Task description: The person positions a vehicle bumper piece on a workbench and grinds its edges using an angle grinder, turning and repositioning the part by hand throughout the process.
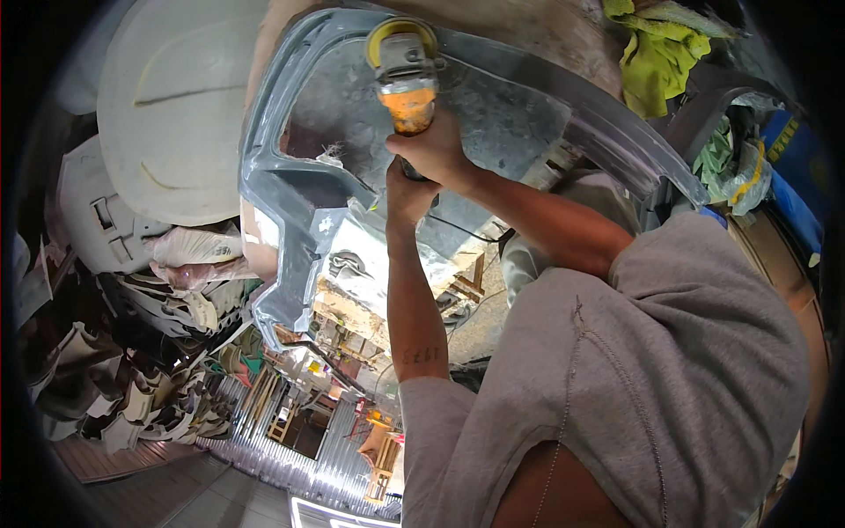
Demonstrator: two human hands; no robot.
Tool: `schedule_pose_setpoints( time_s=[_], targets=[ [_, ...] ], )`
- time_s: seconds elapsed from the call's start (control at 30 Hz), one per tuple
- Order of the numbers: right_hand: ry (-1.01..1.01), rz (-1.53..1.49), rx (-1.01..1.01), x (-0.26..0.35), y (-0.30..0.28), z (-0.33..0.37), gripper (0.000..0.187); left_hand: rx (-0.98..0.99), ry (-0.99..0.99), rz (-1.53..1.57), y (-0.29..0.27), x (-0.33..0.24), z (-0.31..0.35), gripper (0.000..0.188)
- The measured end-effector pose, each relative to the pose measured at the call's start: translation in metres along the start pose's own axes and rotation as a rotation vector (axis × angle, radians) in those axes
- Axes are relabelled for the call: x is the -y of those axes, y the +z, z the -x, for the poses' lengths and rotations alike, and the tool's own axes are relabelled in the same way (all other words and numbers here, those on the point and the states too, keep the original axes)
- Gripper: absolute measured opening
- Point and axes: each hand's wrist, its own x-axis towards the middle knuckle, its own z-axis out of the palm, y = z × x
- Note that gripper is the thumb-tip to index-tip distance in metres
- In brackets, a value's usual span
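While closing the fingers of the right hand (436, 150) round the orange body of the grinder (410, 99), clasps its dark rear grip (410, 170) with the left hand (411, 195), curling those fingers in close too. Cannot tell the full wrap of the hidden fingertips. Points the grinder away from the body, with its yellow disc (377, 46) over the far edge of the grey frame (295, 224); cannot tell contact from a slight gap there. Trails a dark cord (466, 231) inside the frame's curve. Stretches both bare forearms (418, 299) from a grey shirt (704, 352) on the near side of the frame. Has a large pale panel (176, 132) just left of the frame, a smaller panel (84, 194) farther left, and a heap of scraps (150, 400) at the frame's lower left. Has a yellow-green cloth (656, 66) right of the frame's far edge and a plastic bundle (735, 167) just past its right end.
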Motion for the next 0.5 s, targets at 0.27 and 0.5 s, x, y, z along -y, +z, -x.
schedule_pose_setpoints(
  time_s=[0.27,0.5],
  targets=[
    [0.012,-0.060,-0.164,-0.007,-0.014,0.008,0.019,0.157,-0.024,0.008,0.005,0.009,-0.003,0.062],
    [-0.023,0.066,-0.056,-0.007,-0.012,0.002,0.040,0.100,-0.036,-0.038,0.007,0.018,-0.008,0.060]
  ],
)
